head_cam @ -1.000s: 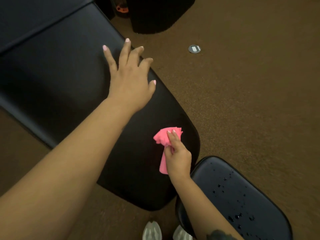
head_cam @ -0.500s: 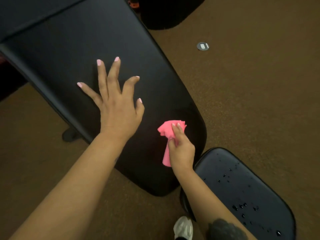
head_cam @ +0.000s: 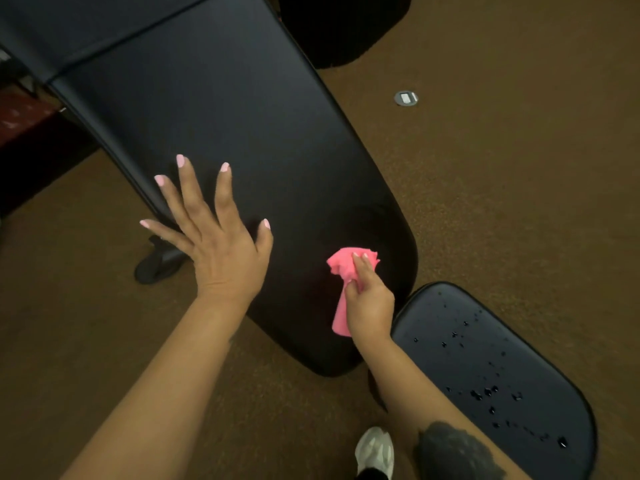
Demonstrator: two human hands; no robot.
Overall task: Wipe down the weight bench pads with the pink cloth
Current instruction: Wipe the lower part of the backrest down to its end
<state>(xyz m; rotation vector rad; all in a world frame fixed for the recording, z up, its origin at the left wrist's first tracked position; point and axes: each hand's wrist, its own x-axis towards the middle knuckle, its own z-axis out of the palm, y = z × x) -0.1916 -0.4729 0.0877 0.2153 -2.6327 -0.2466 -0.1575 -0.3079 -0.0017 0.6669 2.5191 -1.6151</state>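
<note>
Head view, looking down. The long pad [head_cam: 242, 133], black and glossy, runs from the upper left of the frame to its rounded end at lower centre. The seat pad [head_cam: 502, 375], lower right, lies just beside that end and is speckled with droplets [head_cam: 485, 393].

The right hand [head_cam: 369, 299] clenches the bunched pink cloth [head_cam: 346, 268], two fingers laid over the wad and pressing it onto the long pad near the rounded end; a tail of cloth hangs below the fist. The left hand [head_cam: 214, 237] lies flat, fingers spread and straight, holding nothing, on the left edge of the long pad, its little finger past the rim.

Change over the last second: the left hand has travelled from the upper part of the pad, near its right edge, down and across to the left edge at mid-frame, and its fingers have fanned wider. The cloth has stayed at nearly the same spot on the pad, and the camera has shifted, so that more floor [head_cam: 519, 168] shows at left and one shoe [head_cam: 375, 448] at the bottom edge rather than two.

Reading: the bracing hand is being reset while the wiping hand works the pad's end. The droplets suggest the seat pad is sprayed but not yet wiped, so the task appears well short of done.
</note>
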